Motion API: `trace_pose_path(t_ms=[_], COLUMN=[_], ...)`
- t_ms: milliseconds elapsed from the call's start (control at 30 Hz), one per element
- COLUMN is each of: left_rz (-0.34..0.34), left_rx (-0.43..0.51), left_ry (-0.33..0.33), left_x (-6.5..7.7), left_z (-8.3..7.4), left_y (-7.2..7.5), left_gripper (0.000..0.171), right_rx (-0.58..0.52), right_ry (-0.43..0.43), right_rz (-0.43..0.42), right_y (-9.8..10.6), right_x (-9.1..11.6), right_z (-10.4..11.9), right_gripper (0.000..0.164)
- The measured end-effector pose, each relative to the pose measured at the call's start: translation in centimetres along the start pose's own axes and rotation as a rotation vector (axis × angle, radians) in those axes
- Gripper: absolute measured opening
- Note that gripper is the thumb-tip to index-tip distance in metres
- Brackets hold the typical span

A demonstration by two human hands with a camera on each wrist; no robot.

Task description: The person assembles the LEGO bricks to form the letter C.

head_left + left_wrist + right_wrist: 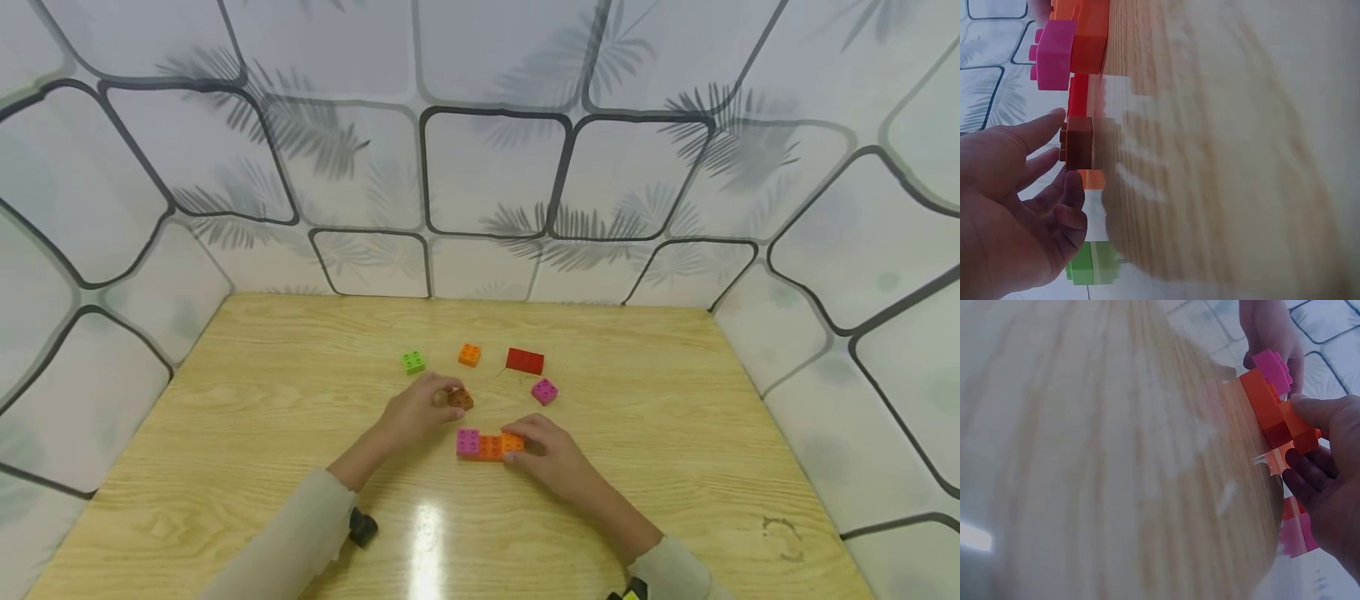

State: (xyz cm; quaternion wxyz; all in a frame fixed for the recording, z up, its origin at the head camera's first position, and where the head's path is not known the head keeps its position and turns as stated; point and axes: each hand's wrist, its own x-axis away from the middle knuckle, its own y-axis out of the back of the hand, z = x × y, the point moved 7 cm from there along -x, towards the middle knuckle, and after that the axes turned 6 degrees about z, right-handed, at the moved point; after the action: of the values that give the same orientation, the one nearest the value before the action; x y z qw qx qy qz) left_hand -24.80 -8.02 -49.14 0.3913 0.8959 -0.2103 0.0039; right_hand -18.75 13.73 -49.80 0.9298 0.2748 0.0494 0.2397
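A long orange building brick (491,447) lies on the table. A pink brick (468,442) sits on its left end and a lighter orange brick (513,442) on its right end. My right hand (555,458) pinches that lighter orange brick between thumb and fingers, as the right wrist view also shows. To the left and a little farther back, my left hand (416,410) has thumb and fingers at opposite sides of a small brown brick (1079,143). The brown brick stands studs up, low at the tabletop.
Behind the hands lie a green brick (413,362), a small orange brick (469,354), a red brick (525,361) and another pink brick (544,391). Patterned white walls (495,175) enclose the wooden table (285,350) at the back and sides.
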Motion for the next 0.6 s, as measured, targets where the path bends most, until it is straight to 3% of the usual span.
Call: trace_pose_path(t_ms=[233, 600], left_rz=[0.015, 0.020], left_rx=[0.001, 0.048], left_ry=[0.043, 0.023], left_x=[-0.37, -0.12], left_z=[0.33, 0.41], left_y=[-0.15, -0.18], left_gripper=[0.047, 0.043], right_rx=[-0.013, -0.021], right_ry=[-0.016, -0.020], right_rz=[0.008, 0.012], right_y=[-0.07, -0.04], right_x=[-0.01, 0.06], right_z=[-0.17, -0.13], right_gripper=[0.039, 0.039])
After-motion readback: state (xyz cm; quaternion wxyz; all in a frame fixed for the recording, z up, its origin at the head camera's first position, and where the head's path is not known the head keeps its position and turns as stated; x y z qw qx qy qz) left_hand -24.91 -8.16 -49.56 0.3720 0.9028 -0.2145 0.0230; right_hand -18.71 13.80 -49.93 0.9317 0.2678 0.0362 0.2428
